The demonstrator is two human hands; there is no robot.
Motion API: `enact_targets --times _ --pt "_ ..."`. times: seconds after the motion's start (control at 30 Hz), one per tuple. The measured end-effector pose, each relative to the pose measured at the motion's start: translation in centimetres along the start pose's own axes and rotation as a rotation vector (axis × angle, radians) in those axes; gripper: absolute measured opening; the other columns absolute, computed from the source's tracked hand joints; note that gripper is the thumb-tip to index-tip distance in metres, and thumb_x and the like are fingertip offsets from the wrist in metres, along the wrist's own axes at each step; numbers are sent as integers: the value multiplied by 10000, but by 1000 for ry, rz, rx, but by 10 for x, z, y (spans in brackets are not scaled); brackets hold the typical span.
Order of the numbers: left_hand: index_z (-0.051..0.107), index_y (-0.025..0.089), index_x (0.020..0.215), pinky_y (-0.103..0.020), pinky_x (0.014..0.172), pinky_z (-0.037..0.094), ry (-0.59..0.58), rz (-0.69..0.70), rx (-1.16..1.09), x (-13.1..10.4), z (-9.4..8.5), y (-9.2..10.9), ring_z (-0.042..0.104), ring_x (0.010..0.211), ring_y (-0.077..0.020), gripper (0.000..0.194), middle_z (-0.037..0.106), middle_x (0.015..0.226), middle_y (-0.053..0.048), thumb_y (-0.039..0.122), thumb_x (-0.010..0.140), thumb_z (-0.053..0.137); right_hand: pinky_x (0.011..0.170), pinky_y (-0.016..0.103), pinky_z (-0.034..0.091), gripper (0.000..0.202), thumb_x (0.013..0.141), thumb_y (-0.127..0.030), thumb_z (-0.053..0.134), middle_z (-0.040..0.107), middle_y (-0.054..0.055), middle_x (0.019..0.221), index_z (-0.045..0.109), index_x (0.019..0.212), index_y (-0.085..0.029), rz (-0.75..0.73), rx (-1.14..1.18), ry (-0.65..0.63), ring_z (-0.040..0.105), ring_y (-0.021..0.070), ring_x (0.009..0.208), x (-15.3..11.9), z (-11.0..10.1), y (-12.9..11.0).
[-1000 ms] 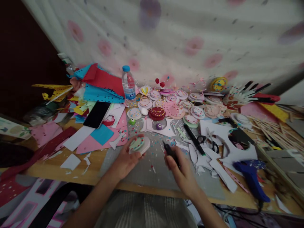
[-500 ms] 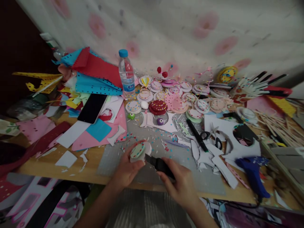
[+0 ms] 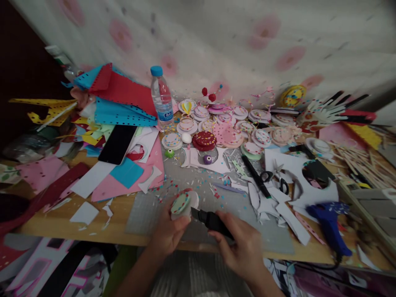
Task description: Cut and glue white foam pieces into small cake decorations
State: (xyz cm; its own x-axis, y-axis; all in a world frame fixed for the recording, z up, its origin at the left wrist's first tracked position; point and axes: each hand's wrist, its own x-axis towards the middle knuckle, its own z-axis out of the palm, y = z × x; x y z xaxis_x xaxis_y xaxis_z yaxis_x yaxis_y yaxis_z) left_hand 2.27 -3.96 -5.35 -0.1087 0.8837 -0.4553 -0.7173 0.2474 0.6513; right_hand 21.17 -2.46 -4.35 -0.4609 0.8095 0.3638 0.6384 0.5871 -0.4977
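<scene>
My left hand [image 3: 169, 232] holds a small round foam disc [image 3: 182, 203], green with coloured dots on a white backing, tilted up over the grey cutting mat [image 3: 272, 237]. My right hand [image 3: 243, 246] grips a black craft knife [image 3: 211, 221], its tip pointing left and touching the lower right edge of the disc. Both hands hover near the table's front edge.
Black scissors [image 3: 262, 181] and a blue glue gun [image 3: 328, 224] lie to the right. A water bottle [image 3: 161, 98], a black phone [image 3: 117, 144], coloured paper sheets [image 3: 120, 101] and several decorated discs [image 3: 229, 132] crowd the back. Wooden sticks [image 3: 360, 165] lie far right.
My right hand swung the knife from pointing up to pointing left against the disc. Both hands drew closer to the table's front edge; the disc tilted up.
</scene>
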Motion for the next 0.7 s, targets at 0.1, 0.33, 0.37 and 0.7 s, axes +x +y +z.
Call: enact_targets --times 0.1,0.33,0.37,0.7 --pt "717 245 1038 -186 687 498 32 8 21 -6 3 1 612 838 -138 593 692 1062 -25 219 472 894 521 261 496 268 944 -395 495 697 73 776 564 1084 -178 5 5 -15 675 197 607 -1 -4 -1" --pt "632 219 1124 -225 811 505 138 247 234 -9 13 -9 636 941 -174 615 689 1056 -42 259 544 833 596 233 503 238 933 -350 519 726 46 884 560 1116 -203 192 210 4 703 180 708 -5 8 -16" --pt "617 220 1142 -241 826 510 128 283 275 -8 12 -10 643 939 -180 607 688 1050 -43 274 572 819 610 231 501 239 934 -351 516 726 40 892 562 1118 -206 238 258 -7 702 178 720 -5 9 -18" --pt "498 216 1205 -439 951 470 89 717 1201 26 -22 5 575 1082 -272 607 572 1170 -95 365 683 770 513 207 399 348 930 -494 456 543 -41 672 526 1102 -200 728 642 -206 511 132 583 -12 0 0"
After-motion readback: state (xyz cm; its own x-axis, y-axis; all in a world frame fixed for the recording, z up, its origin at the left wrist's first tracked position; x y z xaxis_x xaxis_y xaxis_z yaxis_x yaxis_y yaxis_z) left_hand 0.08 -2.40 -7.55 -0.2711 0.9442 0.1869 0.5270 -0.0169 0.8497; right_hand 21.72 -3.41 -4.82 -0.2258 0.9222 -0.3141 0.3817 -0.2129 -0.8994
